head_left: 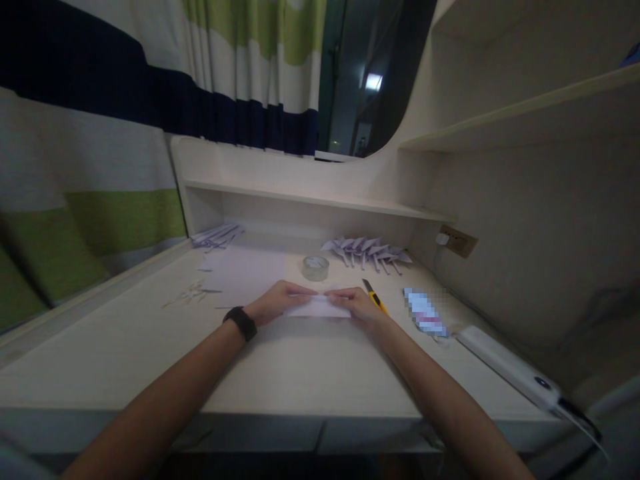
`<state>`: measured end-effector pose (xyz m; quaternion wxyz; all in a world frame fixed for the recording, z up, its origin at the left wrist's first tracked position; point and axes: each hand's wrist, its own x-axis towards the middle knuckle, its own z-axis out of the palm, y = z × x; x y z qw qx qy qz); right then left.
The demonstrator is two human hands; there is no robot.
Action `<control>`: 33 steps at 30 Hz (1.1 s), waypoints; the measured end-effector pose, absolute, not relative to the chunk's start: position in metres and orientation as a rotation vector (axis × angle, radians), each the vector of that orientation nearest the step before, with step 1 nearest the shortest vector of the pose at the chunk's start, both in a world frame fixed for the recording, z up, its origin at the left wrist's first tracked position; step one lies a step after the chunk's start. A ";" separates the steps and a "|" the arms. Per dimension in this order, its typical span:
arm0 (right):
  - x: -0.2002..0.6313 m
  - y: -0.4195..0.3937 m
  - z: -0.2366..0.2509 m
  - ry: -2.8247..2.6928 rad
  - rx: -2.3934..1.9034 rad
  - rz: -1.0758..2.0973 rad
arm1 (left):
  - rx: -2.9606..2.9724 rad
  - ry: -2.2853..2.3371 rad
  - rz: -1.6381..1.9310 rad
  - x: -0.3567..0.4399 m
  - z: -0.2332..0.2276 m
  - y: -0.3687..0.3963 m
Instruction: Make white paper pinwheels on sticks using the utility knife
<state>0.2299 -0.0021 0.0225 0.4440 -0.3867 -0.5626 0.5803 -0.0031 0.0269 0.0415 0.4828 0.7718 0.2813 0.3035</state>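
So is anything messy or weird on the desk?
Nothing is spilled or broken. Both hands, left and right, press on a folded paper. A few paper scraps lie loose at the left, and folded paper shapes sit piled at the back.

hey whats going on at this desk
A person sits at a pale desk with both hands on a small white sheet of paper. The left hand presses its left end, the right hand its right end, flat on the desk. A roll of clear tape and a row of folded paper pieces lie behind it; a yellow utility knife lies beside the right hand.
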 end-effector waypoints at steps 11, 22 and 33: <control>0.226 -0.006 0.030 -1.293 -1.032 1.380 | 1.922 0.696 0.739 -0.003 0.041 0.030; 0.226 -0.004 0.025 -1.359 -1.007 1.325 | 1.928 0.755 0.817 0.000 0.038 0.030; 0.227 -0.002 0.022 -1.610 -1.134 1.071 | 1.960 0.801 0.772 -0.001 0.040 0.029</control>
